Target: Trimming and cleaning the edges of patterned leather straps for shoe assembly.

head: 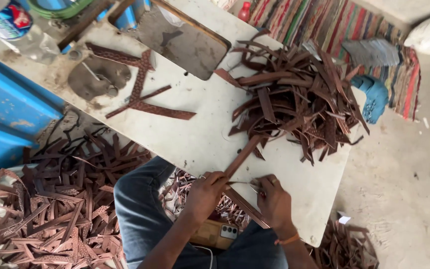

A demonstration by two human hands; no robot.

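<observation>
My left hand (206,192) grips the near end of a long brown leather strip (245,153) that runs up across the white table (195,139). Beside it, my right hand (273,199) holds a small thin metal tool (245,184) whose tip points at the strip's end. A second embossed strip (245,205) lies under both hands at the table's near edge. A big heap of brown leather strips (299,94) covers the table's far right part.
Crossed embossed strips (140,92) and a dark leather patch (95,77) lie at the table's left. Piles of strips (60,199) cover the floor at left and under the table. A phone (220,233) rests on my lap. A striped rug (334,22) and blue cloth (374,94) lie beyond.
</observation>
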